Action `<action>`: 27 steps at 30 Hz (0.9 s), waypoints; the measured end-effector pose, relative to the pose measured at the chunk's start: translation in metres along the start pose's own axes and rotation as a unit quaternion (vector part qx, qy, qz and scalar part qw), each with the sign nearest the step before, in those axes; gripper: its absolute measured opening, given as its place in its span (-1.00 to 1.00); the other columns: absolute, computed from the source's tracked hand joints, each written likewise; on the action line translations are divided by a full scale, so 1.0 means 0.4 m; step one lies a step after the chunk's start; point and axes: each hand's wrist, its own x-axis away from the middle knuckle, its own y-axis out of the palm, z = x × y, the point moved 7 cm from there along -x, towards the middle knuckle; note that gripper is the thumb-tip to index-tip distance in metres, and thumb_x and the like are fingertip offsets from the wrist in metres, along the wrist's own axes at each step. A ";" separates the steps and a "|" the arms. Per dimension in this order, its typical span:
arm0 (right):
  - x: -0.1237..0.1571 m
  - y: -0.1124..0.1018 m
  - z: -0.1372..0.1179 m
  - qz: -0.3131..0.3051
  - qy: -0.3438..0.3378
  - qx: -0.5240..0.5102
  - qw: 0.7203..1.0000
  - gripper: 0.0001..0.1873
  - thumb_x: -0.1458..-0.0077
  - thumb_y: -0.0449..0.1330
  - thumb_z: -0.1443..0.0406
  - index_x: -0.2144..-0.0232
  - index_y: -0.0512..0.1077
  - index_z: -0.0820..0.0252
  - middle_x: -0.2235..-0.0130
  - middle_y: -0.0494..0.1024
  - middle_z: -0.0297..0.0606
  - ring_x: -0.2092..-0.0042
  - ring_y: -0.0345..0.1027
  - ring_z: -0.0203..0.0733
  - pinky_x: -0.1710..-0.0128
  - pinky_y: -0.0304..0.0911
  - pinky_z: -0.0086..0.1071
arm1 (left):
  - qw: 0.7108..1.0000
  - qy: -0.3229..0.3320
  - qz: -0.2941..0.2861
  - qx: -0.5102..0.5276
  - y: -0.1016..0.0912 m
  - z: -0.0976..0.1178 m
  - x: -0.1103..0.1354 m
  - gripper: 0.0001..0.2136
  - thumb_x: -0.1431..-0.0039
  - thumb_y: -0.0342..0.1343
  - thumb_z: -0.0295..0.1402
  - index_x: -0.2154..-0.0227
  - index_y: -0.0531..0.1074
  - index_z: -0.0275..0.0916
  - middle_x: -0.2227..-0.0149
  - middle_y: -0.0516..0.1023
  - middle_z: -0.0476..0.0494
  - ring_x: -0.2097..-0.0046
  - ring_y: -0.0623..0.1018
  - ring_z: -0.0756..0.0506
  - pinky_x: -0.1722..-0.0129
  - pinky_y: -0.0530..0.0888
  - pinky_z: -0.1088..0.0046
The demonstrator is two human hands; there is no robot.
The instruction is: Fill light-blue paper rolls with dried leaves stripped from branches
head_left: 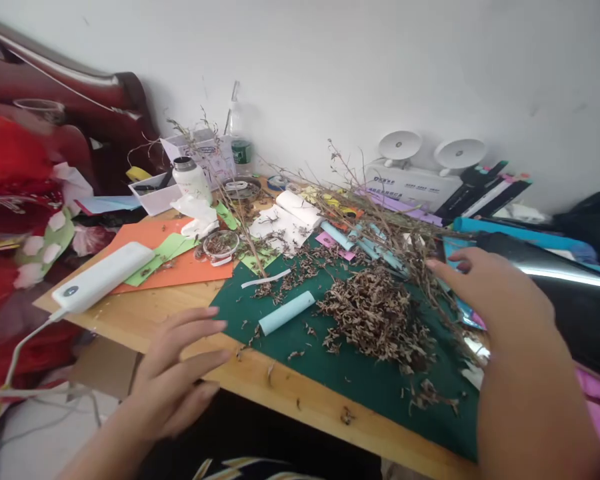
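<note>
My left hand [183, 377] hovers in front of the desk's front edge, fingers spread and holding nothing. At the right, my right hand [485, 287] reaches over a bundle of dry branches [410, 247]; its thumb tip is beside the stems, and whether it touches them is unclear. Its thumb and fingers look apart, though some fingers are partly hidden. A heap of crumbled dried leaves [375, 317] lies on the green cutting mat [300, 383] between the hands. Left of the heap is a light-blue paper tube [287, 313]. One single dry twig [243, 230] leans over the mat.
A white power bank [103, 277] with a cable sits on orange paper [145, 233] at left. Behind stand a white bottle [193, 179], a plastic bottle [240, 150] and a white device with two discs [413, 180]. Markers [495, 190] stand at right.
</note>
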 end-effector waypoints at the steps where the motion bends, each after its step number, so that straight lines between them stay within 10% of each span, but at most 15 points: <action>1: -0.006 0.025 0.005 -0.028 0.010 0.014 0.999 -0.38 0.08 -0.14 -0.12 0.13 0.27 0.15 0.09 0.35 -0.01 0.13 0.26 0.18 0.34 0.18 -0.12 | 0.998 0.044 -0.001 0.040 0.023 0.020 -0.045 -0.83 0.00 -0.04 -0.40 0.32 0.38 -0.18 0.23 0.42 -0.18 0.09 0.39 -0.20 0.18 0.42 0.22; 5: -0.006 0.135 0.002 -0.078 -0.005 0.056 0.995 -0.43 0.05 -0.10 -0.04 0.16 0.31 0.26 0.07 0.32 0.10 0.07 0.19 0.25 0.27 0.14 -0.08 | 0.987 0.043 -0.006 0.154 0.152 -0.004 -0.219 -0.89 -0.03 -0.04 -0.43 0.44 0.39 -0.25 0.33 0.47 -0.17 0.24 0.45 -0.06 0.20 0.40 0.36; 8: -0.008 0.171 0.010 -0.043 -0.021 0.026 0.999 -0.59 -0.01 -0.10 0.09 0.27 0.34 0.25 0.19 0.41 0.03 0.16 0.29 0.11 0.33 0.15 -0.19 | 0.949 -0.170 -0.019 0.266 0.303 -0.127 -0.312 -0.83 -0.01 -0.03 -0.31 0.56 0.37 -0.27 0.45 0.46 -0.11 0.32 0.45 -0.02 0.27 0.39 0.43; 11: -0.015 0.149 0.032 0.024 -0.032 -0.048 0.998 -0.64 -0.03 -0.12 0.11 0.39 0.33 0.24 0.39 0.44 -0.05 0.32 0.33 -0.03 0.44 0.10 -0.33 | 0.781 -0.403 0.082 0.470 0.436 -0.238 -0.344 -0.80 0.02 -0.04 -0.23 0.54 0.29 -0.28 0.48 0.40 -0.06 0.41 0.44 0.01 0.45 0.39 0.51; 14: -0.011 0.108 0.052 0.084 -0.048 -0.107 0.990 -0.67 -0.01 -0.09 0.08 0.47 0.30 0.19 0.53 0.39 -0.19 0.45 0.28 -0.14 0.54 0.02 -0.41 | 0.668 -0.472 0.143 0.557 0.506 -0.264 -0.380 -0.83 0.07 -0.01 -0.25 0.48 0.25 -0.27 0.47 0.34 0.00 0.46 0.41 0.06 0.52 0.35 0.58; 27: 0.068 0.036 -0.025 0.170 -0.224 -0.132 0.950 -0.67 0.04 -0.08 0.03 0.62 0.15 0.13 0.63 0.29 -0.30 0.57 0.17 -0.23 0.58 0.01 -0.43 | 0.751 -0.264 -0.144 0.588 0.523 -0.064 -0.423 -0.64 0.07 0.12 -0.20 0.22 0.33 -0.30 0.38 0.41 -0.09 0.45 0.44 0.06 0.50 0.35 0.57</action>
